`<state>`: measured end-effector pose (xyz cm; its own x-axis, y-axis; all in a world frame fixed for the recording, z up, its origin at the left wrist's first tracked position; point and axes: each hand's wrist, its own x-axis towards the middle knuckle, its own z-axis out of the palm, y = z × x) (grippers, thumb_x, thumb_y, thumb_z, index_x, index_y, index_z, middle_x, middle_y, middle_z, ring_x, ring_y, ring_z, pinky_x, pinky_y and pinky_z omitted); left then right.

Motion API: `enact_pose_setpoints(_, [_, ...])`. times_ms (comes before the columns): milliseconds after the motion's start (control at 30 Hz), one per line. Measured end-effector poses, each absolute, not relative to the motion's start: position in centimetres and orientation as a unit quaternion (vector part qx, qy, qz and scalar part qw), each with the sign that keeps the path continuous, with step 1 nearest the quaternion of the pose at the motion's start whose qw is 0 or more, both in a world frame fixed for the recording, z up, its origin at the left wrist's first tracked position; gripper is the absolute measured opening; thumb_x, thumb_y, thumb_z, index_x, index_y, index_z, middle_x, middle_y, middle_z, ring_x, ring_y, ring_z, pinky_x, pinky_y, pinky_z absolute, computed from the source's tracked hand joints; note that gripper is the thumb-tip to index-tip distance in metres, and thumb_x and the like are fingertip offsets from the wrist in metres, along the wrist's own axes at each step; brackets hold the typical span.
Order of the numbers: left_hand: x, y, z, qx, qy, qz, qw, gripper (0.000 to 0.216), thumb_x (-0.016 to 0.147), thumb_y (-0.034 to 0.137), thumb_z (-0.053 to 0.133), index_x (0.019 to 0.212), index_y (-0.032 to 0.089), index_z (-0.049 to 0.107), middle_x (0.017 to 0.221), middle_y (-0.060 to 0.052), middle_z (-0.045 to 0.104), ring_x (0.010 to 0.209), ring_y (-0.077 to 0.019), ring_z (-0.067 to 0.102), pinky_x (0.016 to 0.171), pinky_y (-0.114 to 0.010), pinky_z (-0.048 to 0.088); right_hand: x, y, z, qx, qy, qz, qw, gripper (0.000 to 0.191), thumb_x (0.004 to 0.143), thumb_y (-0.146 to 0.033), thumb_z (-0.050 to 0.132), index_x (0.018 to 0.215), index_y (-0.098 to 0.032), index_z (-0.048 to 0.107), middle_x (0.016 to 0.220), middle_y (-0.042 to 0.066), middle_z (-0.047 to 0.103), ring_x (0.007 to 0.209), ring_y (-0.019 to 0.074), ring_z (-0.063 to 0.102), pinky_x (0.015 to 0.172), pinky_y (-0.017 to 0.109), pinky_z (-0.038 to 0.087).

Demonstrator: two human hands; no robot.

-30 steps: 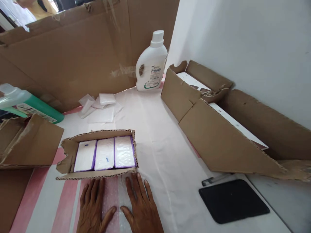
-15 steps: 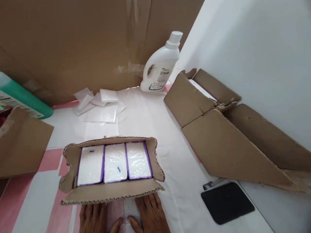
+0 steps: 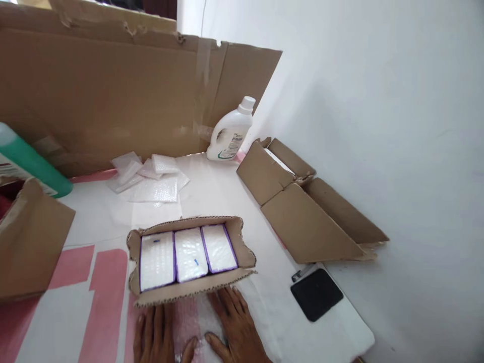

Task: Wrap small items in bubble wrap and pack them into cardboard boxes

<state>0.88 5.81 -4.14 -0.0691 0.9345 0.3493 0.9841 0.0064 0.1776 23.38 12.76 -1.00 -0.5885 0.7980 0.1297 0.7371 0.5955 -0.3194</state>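
Carton [image 3: 192, 288] just beyond left hand [image 3: 156, 335] and right hand [image 3: 239, 327]; both spread flat, bubble wrap [image 3: 188, 315] between.

Lies flat on the worktop [image 3: 212, 189] as a clear bubble-wrap sheet [image 3: 189, 318], just beside an open cardboard box [image 3: 245, 248] holding three white, purple-edged packs [image 3: 190, 252].

On the table [image 3: 214, 189], a cardboard tray [image 3: 194, 289] holds three wrapped packs [image 3: 191, 254] side by side, with bubble-wrap pouches [image 3: 159, 189] and, farther back, a cardboard panel [image 3: 113, 101] behind it, a detergent jug [image 3: 230, 136] behind right, cardboard bins [image 3: 302, 222] to its right and a carton [image 3: 41, 247] to its left.
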Motion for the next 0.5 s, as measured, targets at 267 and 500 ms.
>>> enact_pose_setpoints(267, [-0.2, 5.1, 1.0, -0.697, -0.683, -0.219, 0.023, 0.086, 0.093, 0.049, 0.053, 0.162, 0.016, 0.012, 0.163, -0.018, 0.033, 0.148, -0.0358, 0.035, 0.115, -0.054, 0.035, 23.6, 12.4, 0.3, -0.422, -0.87, 0.171, 0.188, 0.071, 0.102, -0.046, 0.051, 0.162, -0.024, 0.021, 0.167, 0.013, 0.024, 0.153, 0.0335, 0.025, 0.117, 0.059, 0.035])
enact_pose_setpoints(500, [-3.3, -1.8, 4.5, -0.761, -0.626, -0.169, 0.032, 0.096, 0.084, 0.063, 0.064, 0.16, 0.023, 0.022, 0.157, -0.015, 0.045, 0.137, -0.0334, 0.051, 0.107, -0.045, 0.045, 30.0, 11.0, 3.6, -0.337, -0.905, 0.18, 0.186, 0.088, 0.093, -0.059, 0.061, 0.163, -0.025, 0.02, 0.169, 0.011, 0.02, 0.156, 0.0336, 0.015, 0.124, 0.057, 0.024])
